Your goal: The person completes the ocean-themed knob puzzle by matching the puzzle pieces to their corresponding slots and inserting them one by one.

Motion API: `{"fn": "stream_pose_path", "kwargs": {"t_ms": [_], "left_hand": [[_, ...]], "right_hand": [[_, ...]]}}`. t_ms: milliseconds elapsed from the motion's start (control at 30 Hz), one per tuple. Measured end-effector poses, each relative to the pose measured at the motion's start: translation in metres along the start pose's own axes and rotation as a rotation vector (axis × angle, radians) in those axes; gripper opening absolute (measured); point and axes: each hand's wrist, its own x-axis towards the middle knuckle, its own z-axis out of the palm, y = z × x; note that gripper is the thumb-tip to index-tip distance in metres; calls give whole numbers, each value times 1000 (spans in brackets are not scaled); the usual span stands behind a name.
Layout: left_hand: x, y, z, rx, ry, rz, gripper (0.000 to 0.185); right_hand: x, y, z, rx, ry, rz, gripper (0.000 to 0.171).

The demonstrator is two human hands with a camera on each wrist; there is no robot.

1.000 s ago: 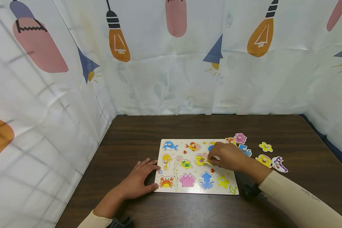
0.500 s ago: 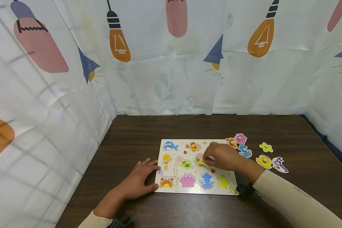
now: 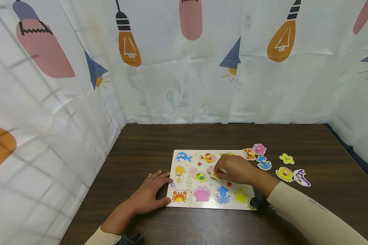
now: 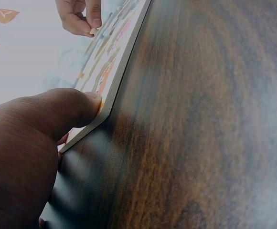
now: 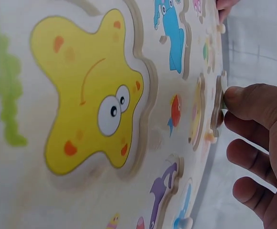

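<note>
The left hand [image 3: 150, 194] lay flat on the table [image 3: 202, 136], fingers relaxed and holding nothing, its thumb and fingertips against the left edge of the board [image 3: 188, 200]. The board sat near the table's front edge, about mid-width. The right hand [image 3: 234, 169] hovered over the middle of the board, fingers curled, pinching a piece [image 3: 213, 174] by its edge; the piece stood tilted, partly lifted above the board's middle row, just right of the turtle [image 3: 200, 176]. In the right wrist view the thumb tip [image 5: 234, 98] pressed on that piece's rim [image 5: 218, 107], with the yellow starfish [image 5: 93, 98] seated in its slot close by. Loose pieces lay on the table off the board's right edge: a pink one [image 3: 259, 149], a blue one [image 3: 264, 163], two yellow ones [image 3: 286, 158] and a purple one [image 3: 301, 177]
</note>
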Motion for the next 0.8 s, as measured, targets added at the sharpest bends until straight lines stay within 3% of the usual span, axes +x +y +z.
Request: {"fn": "stream_pose_path", "kwargs": {"t_ms": [433,800], "left_hand": [[0,1,0,-5,0,-2,57],[0,0,1,1,1,1,58]], "right_hand": [[10,-8,4,4,-41,37,7],[20,-12,10,30,-38,13,6]]}}
